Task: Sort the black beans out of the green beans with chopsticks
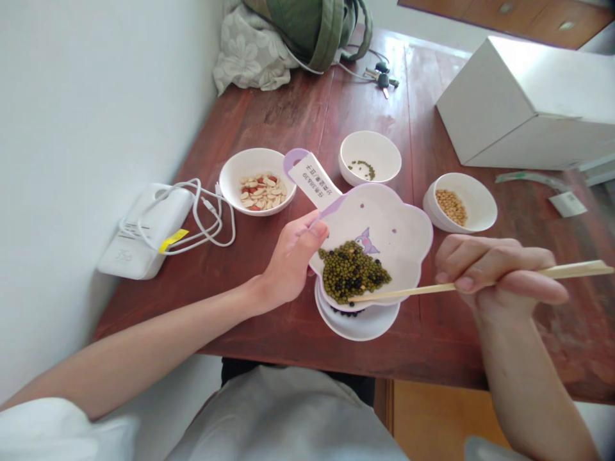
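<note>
My left hand (295,256) grips the rim of a flower-shaped, purple-edged bowl (403,224) with a labelled handle, tilted toward me. Green mung beans (348,266) mixed with black beans lie heaped along its near side. In my right hand (494,269) is a pair of wooden chopsticks (423,291); their tips touch the beans at the near rim. Below the tilted bowl stands a small white bowl (365,330) with black beans, partly hidden. Farther back, one white bowl (369,144) has a few green beans in it.
A white bowl of peanuts and nut halves (257,157) stands left; a white bowl of yellow soybeans (480,202) stands right. Around them are a white power strip (144,237) with cable, keys (383,80), a green bag (307,25) and a large white box (519,109).
</note>
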`<state>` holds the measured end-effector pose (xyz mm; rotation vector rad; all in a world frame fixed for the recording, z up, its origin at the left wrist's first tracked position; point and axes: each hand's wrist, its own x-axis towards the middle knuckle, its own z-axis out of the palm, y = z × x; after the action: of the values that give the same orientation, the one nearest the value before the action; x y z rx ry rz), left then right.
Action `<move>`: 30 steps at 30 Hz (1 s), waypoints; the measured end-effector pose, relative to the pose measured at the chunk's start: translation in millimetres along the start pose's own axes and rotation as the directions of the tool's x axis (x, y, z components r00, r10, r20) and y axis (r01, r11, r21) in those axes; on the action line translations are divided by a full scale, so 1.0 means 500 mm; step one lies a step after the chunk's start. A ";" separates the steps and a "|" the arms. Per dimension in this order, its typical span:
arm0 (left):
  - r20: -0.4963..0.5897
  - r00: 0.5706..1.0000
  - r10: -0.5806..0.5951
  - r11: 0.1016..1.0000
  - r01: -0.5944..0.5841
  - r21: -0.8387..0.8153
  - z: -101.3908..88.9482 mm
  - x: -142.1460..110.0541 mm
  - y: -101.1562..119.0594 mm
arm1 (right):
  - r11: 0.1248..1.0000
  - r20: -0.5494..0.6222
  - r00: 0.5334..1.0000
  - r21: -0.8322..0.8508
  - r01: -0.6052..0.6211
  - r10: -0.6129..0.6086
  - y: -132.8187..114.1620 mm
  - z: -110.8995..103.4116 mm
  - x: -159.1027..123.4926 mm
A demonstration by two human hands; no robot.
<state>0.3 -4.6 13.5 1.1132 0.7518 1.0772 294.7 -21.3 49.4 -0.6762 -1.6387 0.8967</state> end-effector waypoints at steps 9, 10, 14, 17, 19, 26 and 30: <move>0.003 1.000 -0.001 1.000 0.001 -0.006 0.001 0.000 0.003 | 0.996 0.023 1.000 0.084 0.017 -0.019 0.000 0.003 0.016; 0.002 1.000 -0.002 1.000 0.002 -0.006 0.001 0.000 0.003 | 0.995 0.020 1.000 0.094 0.020 -0.022 -0.001 0.003 0.018; 0.005 1.000 0.000 1.000 0.000 -0.012 0.002 0.000 0.004 | 0.998 -0.125 0.992 0.049 0.032 -0.026 0.001 0.003 0.022; 0.020 1.000 0.006 0.999 -0.006 -0.032 0.002 0.001 0.003 | 0.999 -0.249 0.968 -0.020 0.038 -0.041 0.004 0.001 0.018; 0.020 1.000 0.009 0.999 -0.009 -0.039 0.002 0.001 0.001 | 0.998 -0.269 0.962 -0.056 0.039 -0.053 0.004 0.001 0.015; 0.002 1.000 0.010 1.000 -0.010 -0.001 0.000 0.002 0.001 | 0.991 -0.258 0.966 -0.135 -0.004 -0.031 -0.017 0.015 0.010; 0.013 1.000 0.025 1.000 -0.025 -0.004 -0.002 0.001 0.000 | 0.991 -0.211 0.977 -0.124 -0.040 0.013 -0.018 0.017 0.008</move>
<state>-0.3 -3.8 13.3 1.1276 0.7265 1.0907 285.5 -25.0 57.8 -0.8536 -1.5090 0.7169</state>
